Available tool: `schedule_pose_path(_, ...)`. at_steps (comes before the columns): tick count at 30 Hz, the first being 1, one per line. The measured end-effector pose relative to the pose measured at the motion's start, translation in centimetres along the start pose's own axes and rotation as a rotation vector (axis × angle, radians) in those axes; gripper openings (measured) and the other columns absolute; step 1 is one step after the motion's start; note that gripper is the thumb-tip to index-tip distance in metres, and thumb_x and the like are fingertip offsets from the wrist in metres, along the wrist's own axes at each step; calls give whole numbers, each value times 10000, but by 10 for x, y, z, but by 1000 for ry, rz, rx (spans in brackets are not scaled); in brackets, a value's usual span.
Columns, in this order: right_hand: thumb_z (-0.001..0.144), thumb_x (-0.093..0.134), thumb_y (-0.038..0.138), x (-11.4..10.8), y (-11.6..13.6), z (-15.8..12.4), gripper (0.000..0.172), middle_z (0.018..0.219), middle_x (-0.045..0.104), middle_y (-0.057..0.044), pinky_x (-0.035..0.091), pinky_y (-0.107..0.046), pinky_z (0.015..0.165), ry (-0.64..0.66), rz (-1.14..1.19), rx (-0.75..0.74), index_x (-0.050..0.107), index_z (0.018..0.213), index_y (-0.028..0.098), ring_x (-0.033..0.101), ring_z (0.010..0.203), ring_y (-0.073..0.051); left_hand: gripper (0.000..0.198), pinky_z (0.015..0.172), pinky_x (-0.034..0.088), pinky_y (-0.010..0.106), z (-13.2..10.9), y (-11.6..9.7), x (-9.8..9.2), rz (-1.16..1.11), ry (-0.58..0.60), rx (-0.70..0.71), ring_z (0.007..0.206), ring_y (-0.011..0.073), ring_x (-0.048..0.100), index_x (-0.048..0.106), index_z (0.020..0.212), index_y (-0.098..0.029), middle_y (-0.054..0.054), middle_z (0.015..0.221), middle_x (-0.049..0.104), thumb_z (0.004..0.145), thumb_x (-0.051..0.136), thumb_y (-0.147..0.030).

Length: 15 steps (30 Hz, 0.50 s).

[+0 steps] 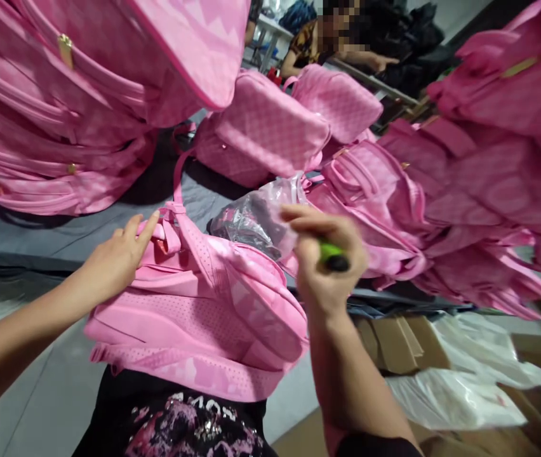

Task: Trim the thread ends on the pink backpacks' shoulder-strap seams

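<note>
A pink backpack (204, 311) lies back-side up against my body at the table's near edge, straps showing. My left hand (115, 257) rests on its upper left corner, fingers stretched toward the top handle (173, 212). My right hand (330, 260) hovers just right of the backpack, closed around a small green and black tool (332, 254). Its fingers are a little blurred by motion. A crumpled clear plastic bag (256, 219) lies just behind the backpack, close to my right hand's fingertips.
Piles of pink backpacks stand at the left (75, 95), centre back (270, 127) and right (480, 178) on a grey table (37, 235). Cardboard boxes (399, 343) and white plastic bags (465, 374) sit below at right. Another person (318, 38) is seated far behind.
</note>
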State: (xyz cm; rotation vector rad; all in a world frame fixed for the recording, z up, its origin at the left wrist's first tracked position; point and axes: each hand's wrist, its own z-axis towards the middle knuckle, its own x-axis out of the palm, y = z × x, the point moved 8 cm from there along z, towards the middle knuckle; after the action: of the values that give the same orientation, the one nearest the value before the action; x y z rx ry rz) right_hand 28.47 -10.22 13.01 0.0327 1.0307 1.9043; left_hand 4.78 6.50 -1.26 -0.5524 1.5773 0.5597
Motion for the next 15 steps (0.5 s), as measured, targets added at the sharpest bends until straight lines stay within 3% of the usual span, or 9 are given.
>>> schedule_pose_path(1,899,468,152,-30,-22,13,237,1111,744,-83,562,-404,937,-164,-175,39,668,1011,210,718,1021,-223,881,860,605,469,-1,0,0,0,5,-10,1228,405,588,2,1654,-178,244,1602,305,929,502,-138)
schedule_pose_path(2,863,461,125,-44,-50,26,256,1041,746,-96,568,-379,871,-168,-382,149,666,1006,181,722,945,-225,879,865,604,470,-1,-1,1,-1,17,-21,1228,403,589,9,1654,-181,240,1605,302,928,502,-136)
schedule_pose_path(4,832,454,100,-44,-119,44,317,943,751,-94,557,-324,780,164,-707,480,682,1048,142,723,832,-210,876,909,595,464,-1,-1,3,-10,46,-34,1249,391,581,23,1654,-173,234,1609,298,921,499,-110)
schedule_pose_path(6,765,564,96,-34,-163,51,233,717,723,-51,533,-282,708,417,-757,624,729,925,132,700,677,-191,868,968,576,451,-1,-1,3,-24,61,-38,1286,378,562,36,1653,-158,233,1611,294,923,502,-100)
schedule_pose_path(9,698,664,95,-17,-190,55,118,623,694,-39,508,-269,735,534,-746,649,737,772,153,701,703,-198,859,1031,547,446,0,-1,2,-31,71,-51,1335,371,529,52,1651,-154,227,1618,285,928,513,-101)
schedule_pose_path(13,716,658,100,-21,-203,48,233,980,763,-174,485,-337,874,451,-808,675,747,929,131,685,1057,-302,882,1066,526,441,-2,0,0,-41,83,-77,1368,367,503,41,1650,-158,216,1625,275,920,531,-93)
schedule_pose_path(15,742,620,99,-31,-208,42,278,1014,751,-215,491,-360,868,405,-801,724,736,995,97,678,1061,-319,880,1063,527,432,-2,-1,0,-44,86,-74,1376,364,499,43,1649,-155,221,1623,272,922,535,-99)
